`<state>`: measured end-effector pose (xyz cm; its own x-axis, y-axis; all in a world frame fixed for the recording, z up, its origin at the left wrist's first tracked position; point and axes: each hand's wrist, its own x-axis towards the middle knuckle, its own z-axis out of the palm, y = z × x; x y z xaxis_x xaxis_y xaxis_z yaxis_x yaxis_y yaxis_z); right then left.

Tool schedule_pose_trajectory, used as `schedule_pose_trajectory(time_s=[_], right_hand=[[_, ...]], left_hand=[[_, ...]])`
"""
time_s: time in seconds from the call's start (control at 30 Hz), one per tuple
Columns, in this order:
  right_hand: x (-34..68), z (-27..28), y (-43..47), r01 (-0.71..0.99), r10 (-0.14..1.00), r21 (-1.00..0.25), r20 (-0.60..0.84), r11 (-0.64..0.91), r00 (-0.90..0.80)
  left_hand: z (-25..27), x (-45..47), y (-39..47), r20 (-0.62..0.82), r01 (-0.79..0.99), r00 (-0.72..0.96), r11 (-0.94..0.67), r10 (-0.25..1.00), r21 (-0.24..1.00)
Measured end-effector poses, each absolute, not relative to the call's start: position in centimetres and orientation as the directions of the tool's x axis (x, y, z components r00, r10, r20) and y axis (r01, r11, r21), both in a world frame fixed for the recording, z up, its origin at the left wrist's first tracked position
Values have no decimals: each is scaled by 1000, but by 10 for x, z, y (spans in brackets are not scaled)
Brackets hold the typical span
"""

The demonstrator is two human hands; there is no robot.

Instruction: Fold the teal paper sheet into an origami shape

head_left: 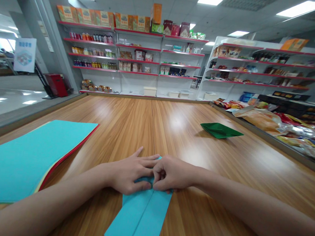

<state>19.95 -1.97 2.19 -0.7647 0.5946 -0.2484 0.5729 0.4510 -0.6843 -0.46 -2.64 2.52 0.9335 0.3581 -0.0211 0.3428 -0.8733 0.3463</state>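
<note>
Folded blue paper [153, 217] lies under my spread left hand [131, 174]; whether my curled right hand [175, 173] pinches it, I cannot tell. Uneven pressure may crease it crooked.

One folded blue sheet [143, 213], one folded green piece [222, 131], one paper stack [38, 152], one tabletop [119, 124].

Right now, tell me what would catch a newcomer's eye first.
Probably the left hand and right hand, close together on a folded turquoise paper at the near middle of the wooden table. Next, the large turquoise-topped stack of sheets at left, and the dark green folded paper farther off, at right.
</note>
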Motion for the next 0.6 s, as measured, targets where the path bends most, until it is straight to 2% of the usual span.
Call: schedule_pose_trajectory(time_s=[0.27, 0.6], right_hand=[[201, 22, -14, 538, 609, -694, -179, 479, -773], [212, 20, -3, 556, 608, -749, -264, 360, -749]], left_hand=[[19, -3, -25, -7, 392, 912, -865, 410, 312], [18, -3, -26, -21, 412, 903, -852, 429, 322]])
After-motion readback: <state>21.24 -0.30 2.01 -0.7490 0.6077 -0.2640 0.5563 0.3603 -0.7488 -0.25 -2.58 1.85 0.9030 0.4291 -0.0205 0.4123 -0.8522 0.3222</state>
